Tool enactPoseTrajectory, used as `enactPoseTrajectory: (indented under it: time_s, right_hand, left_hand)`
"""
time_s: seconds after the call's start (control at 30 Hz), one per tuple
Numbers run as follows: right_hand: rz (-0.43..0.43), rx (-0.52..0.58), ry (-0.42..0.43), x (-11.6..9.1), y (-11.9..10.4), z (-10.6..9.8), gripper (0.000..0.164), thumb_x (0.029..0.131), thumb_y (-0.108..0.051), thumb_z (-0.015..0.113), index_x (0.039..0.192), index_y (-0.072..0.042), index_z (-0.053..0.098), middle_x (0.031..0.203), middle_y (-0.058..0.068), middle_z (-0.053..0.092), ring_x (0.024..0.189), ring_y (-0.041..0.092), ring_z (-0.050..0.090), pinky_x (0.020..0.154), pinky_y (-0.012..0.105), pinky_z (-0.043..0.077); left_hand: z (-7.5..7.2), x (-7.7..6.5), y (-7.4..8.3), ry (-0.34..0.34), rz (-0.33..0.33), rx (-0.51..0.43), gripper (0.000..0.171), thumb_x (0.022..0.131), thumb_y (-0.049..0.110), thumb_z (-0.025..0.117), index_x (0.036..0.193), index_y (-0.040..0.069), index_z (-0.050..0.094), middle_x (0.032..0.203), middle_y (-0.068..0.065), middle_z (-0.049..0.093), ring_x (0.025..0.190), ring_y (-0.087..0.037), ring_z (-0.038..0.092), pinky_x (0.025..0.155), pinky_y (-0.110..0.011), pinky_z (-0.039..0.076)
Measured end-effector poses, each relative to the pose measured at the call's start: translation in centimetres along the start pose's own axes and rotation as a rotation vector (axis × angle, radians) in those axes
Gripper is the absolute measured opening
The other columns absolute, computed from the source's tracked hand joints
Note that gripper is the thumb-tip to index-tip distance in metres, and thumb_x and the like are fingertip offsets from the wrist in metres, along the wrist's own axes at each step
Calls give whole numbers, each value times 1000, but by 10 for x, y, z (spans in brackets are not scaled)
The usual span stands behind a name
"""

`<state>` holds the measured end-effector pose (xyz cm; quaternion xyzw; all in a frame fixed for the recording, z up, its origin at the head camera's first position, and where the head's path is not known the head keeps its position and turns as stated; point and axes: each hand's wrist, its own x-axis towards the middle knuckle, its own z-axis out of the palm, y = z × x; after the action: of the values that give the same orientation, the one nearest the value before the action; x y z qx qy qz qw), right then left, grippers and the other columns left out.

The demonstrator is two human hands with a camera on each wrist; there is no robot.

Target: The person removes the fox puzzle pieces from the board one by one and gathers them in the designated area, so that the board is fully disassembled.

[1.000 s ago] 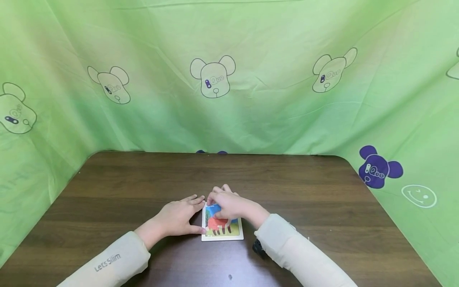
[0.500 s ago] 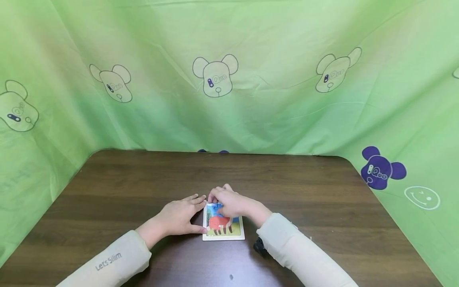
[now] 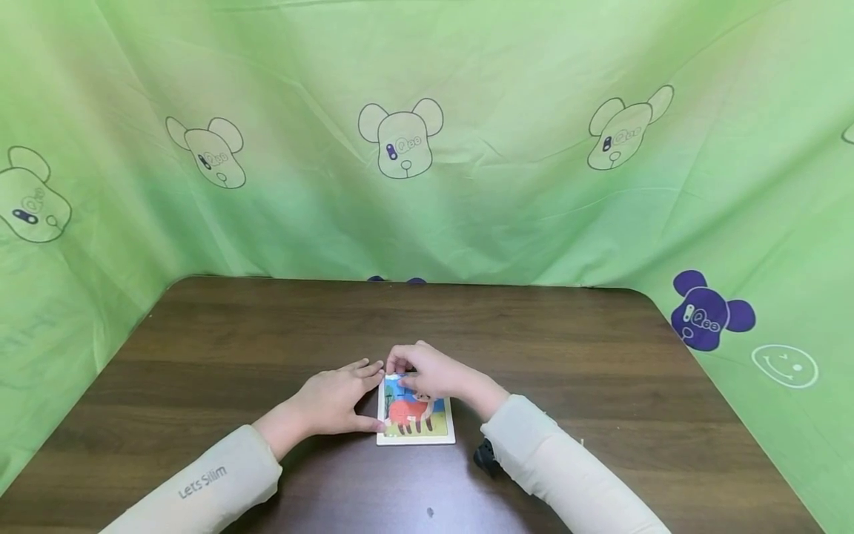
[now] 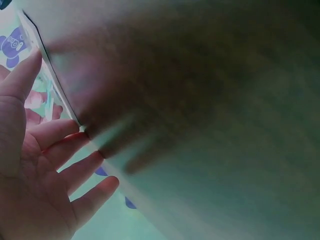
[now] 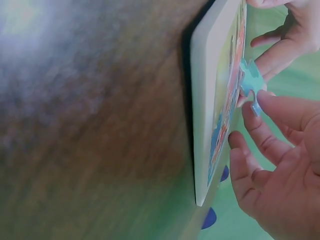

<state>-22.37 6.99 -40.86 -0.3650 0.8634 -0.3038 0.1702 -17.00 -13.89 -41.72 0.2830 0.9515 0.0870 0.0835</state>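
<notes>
A jigsaw puzzle board [image 3: 415, 440] with a white frame lies flat on the table; its picture shows a red-orange animal with striped legs on yellow ground under blue. My left hand [image 3: 333, 400] rests at the board's left side, thumb by the lower left corner, fingers spread by the upper left one. Over the board's upper part, my right hand [image 3: 430, 373] pinches a light blue puzzle piece [image 5: 251, 77] between thumb and fingers. In the right wrist view the piece stands tilted above the picture. The right hand covers the board's upper right part in the head view.
The brown wooden table [image 3: 267, 326] extends around the board. A green cloth [image 3: 300, 185] with mouse-head prints hangs behind and at both sides. A small black object [image 3: 485, 457] shows under the right sleeve. One dark spot [image 3: 430, 512] marks the table near the front.
My right hand has shifted slightly up and right over the board, uncovering more of the animal and the blue part. The left hand stays at the board's left side.
</notes>
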Motion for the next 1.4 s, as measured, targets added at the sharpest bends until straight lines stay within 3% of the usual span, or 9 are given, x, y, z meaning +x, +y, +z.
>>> enactPoseTrajectory:
  time_s: [0.13, 0.67, 1.17, 1.4]
  right_hand:
    - [-28, 41, 5, 1, 0, -2, 15, 89, 7, 62, 97, -6, 62, 86, 3, 63, 81, 11, 55, 78, 23, 49]
    - [-41, 65, 27, -8, -4, -6, 12, 91, 4, 63, 96, -7, 63, 79, 0, 62, 73, 3, 52, 71, 19, 47]
    - [-41, 139, 70, -30, 8, -19, 10, 92, 2, 62, 97, -6, 64, 81, 2, 62, 73, 7, 55, 69, 22, 49]
    - [-30, 77, 93, -38, 18, -28, 9, 93, 1, 62, 96, -7, 64, 83, 1, 63, 77, 5, 55, 74, 22, 49]
  left_hand:
    - [-1, 2, 0, -9, -4, 9, 86, 82, 63, 69, 146, 9, 51, 154, -8, 47, 144, -31, 43, 101, -50, 51]
    - [-2, 2, 2, -22, -15, 8, 84, 81, 63, 70, 144, 9, 53, 154, -8, 47, 144, -30, 42, 103, -49, 49]
    - [-3, 1, 4, -18, -20, -3, 83, 81, 60, 72, 143, 9, 54, 154, -8, 47, 144, -30, 42, 104, -49, 48]
    - [-3, 1, 4, -26, -30, -12, 84, 81, 61, 72, 144, 9, 53, 155, -8, 45, 145, -31, 42, 106, -49, 47]
